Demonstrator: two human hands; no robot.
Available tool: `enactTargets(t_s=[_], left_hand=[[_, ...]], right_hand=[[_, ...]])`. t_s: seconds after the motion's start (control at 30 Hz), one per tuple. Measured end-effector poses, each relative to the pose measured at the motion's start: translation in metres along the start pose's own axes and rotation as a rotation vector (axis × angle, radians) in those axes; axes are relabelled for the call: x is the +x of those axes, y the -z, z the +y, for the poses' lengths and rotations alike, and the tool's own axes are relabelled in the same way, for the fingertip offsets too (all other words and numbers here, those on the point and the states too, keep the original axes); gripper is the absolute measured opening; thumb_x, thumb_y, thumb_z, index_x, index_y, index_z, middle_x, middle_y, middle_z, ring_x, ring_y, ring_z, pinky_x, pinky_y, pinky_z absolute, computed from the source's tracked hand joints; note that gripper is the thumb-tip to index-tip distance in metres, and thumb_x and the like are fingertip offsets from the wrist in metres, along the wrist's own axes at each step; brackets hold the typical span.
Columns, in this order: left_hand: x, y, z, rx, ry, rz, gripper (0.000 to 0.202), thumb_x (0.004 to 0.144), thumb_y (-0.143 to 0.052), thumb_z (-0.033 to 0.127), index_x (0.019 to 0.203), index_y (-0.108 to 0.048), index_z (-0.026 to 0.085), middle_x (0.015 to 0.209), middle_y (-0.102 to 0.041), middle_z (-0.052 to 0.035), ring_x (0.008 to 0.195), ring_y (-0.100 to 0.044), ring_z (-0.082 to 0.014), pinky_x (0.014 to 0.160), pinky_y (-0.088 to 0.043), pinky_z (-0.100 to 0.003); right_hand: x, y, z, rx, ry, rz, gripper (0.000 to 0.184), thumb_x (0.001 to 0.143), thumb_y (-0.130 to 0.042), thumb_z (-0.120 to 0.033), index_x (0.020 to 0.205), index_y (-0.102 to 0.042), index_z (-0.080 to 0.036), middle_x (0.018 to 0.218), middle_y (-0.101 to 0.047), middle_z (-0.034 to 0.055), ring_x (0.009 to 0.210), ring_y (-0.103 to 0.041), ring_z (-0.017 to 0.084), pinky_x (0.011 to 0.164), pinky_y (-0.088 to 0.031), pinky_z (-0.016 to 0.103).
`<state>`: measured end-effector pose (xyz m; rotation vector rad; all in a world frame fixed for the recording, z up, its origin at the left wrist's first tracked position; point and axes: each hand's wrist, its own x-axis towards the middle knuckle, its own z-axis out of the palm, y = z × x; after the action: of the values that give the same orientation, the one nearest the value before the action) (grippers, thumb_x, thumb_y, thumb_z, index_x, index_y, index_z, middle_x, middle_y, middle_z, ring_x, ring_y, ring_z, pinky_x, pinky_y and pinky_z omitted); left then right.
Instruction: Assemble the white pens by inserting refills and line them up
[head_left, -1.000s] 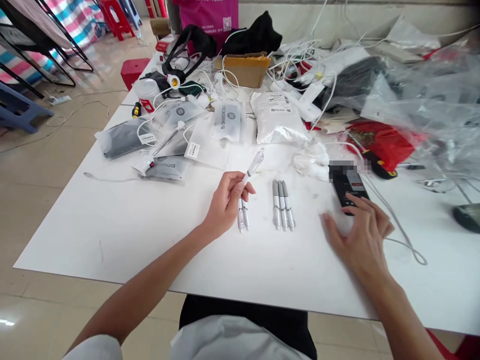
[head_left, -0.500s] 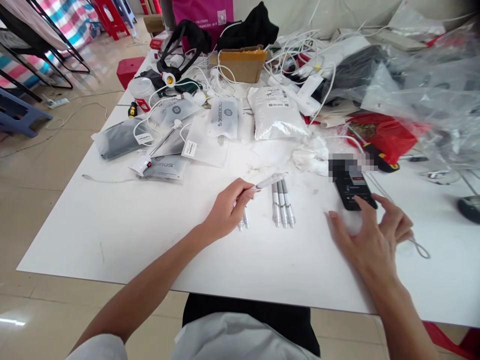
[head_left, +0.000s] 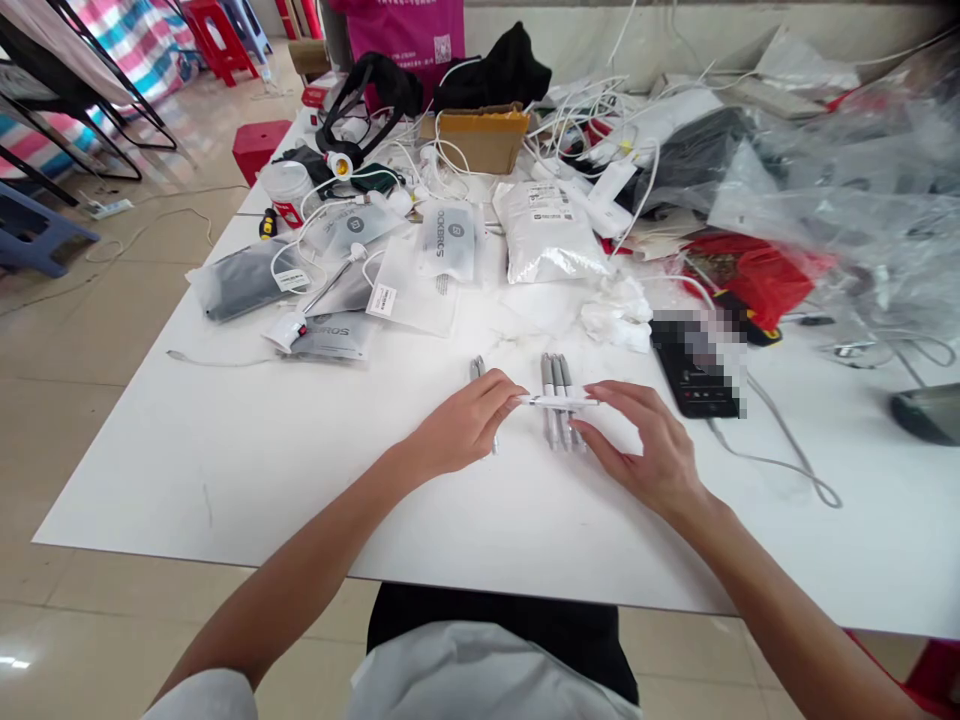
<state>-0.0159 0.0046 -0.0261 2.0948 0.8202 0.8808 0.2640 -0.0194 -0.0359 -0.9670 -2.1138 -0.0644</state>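
My left hand and my right hand hold a slim white pen-like stick level between them, one end in each set of fingertips. Directly beneath it lies a tight group of several grey-and-white pen-like sticks on the white table. A thinner pair of similar sticks sits partly hidden under my left hand. Their lower ends are covered.
A black phone, partly blurred, lies to the right beside a grey cable. Crumpled tissue and several packaged bags lie beyond my hands. Clear plastic sheeting heaps at the far right. The table's front edge runs close to me.
My right hand has left the phone and moved left to the stick. The stick has swung from tilted in my left hand to level between both hands.
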Motion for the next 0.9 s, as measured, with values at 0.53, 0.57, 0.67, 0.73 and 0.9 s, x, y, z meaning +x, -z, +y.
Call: enactTargets(t_s=[0.53,0.57,0.67,0.73,0.9], left_hand=[[-0.001,0.012,-0.003,0.023,-0.063,0.01,0.041,0.114,-0.034,0.021,0.15,-0.052,0.027,0.13,-0.063,-0.0126,0.113,-0.065,-0.0232,0.097,-0.058,-0.04],[0.0,0.014,-0.005,0.047,-0.067,0.039,0.04,0.114,-0.036,0.022,0.15,-0.053,0.026,0.132,-0.063,-0.0132,0.117,-0.064,-0.0241,0.099,-0.058,-0.041],[0.001,0.019,-0.016,0.109,-0.053,0.139,0.036,0.114,-0.04,0.022,0.146,-0.057,0.024,0.125,-0.066,-0.0127,0.115,-0.067,-0.0234,0.098,-0.058,-0.041],[0.002,0.021,-0.023,0.12,-0.044,0.164,0.035,0.114,-0.04,0.019,0.142,-0.061,0.023,0.116,-0.068,-0.0106,0.105,-0.071,-0.0204,0.092,-0.059,-0.038],[0.004,0.015,-0.029,0.238,-0.169,0.219,0.023,0.11,-0.056,0.019,0.128,-0.069,0.021,0.106,-0.075,-0.0085,0.095,-0.071,-0.019,0.082,-0.058,-0.034]], right_hand=[[0.061,-0.009,0.007,0.202,0.237,-0.142,0.05,0.096,-0.068,-0.006,0.141,-0.061,-0.025,0.1,-0.076,0.0086,0.082,-0.07,0.023,0.071,-0.058,0.037],[0.062,-0.012,0.008,0.216,0.195,-0.129,0.045,0.097,-0.069,-0.008,0.138,-0.063,-0.026,0.1,-0.076,0.008,0.083,-0.07,0.022,0.072,-0.058,0.037],[0.062,-0.022,0.01,0.26,0.066,-0.077,0.032,0.099,-0.068,-0.012,0.127,-0.066,-0.027,0.1,-0.076,0.0062,0.081,-0.07,0.021,0.071,-0.058,0.035],[0.058,-0.028,0.01,0.277,-0.006,-0.048,0.025,0.099,-0.069,-0.014,0.121,-0.067,-0.027,0.095,-0.075,0.0048,0.078,-0.069,0.02,0.069,-0.055,0.034],[0.047,-0.03,0.007,0.286,-0.191,-0.042,0.009,0.103,-0.066,-0.028,0.095,-0.068,-0.023,0.076,-0.068,0.0015,0.063,-0.061,0.016,0.059,-0.048,0.031]])
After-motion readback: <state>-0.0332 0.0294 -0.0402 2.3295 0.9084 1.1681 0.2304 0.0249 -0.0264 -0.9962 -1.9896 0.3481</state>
